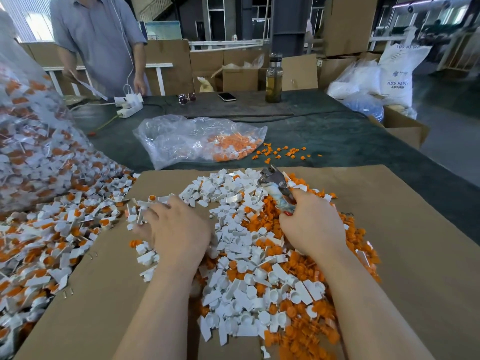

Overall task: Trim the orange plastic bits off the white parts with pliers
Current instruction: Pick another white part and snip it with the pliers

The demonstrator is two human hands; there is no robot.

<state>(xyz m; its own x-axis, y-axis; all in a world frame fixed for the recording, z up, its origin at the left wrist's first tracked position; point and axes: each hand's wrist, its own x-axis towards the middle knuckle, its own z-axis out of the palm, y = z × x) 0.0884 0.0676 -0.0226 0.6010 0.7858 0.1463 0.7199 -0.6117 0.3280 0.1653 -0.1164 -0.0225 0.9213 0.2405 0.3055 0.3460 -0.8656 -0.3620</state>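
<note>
A: The right hand point(311, 224) grips the pliers point(276, 187); its fingers are curled round the patterned handles, and the metal head points up and away from them. I cannot tell if the jaws are apart or together.

B: And the left hand point(174, 227)?

A: Its fingers point(153, 211) are bent into the edge of the heap and seem to pinch a white part point(141, 216), but I cannot see if this part has an orange bit on it.

B: What can go wrong here?

A: Just beside both sets of fingers, the trimmed white parts point(241, 255) and the cut orange bits point(298, 271) lie mixed in one heap on the cardboard point(415, 255). The untrimmed parts point(52, 242) lie further out from the left fingers, below the big bag point(33, 139). I think she can easily take a finished part by mistake, or push finished ones into the untrimmed pile.

B: Any danger for the hand?

A: Yes. The parts are small, so the left fingertips must stay very near the jaws when cutting. A slip could nip the skin, or cut into the white body.

B: And the bits?

A: Some orange bits point(283, 152) already lie on the green surface point(324, 131) beyond the fingers, near the small bag point(181, 139). More can fly off.
</note>
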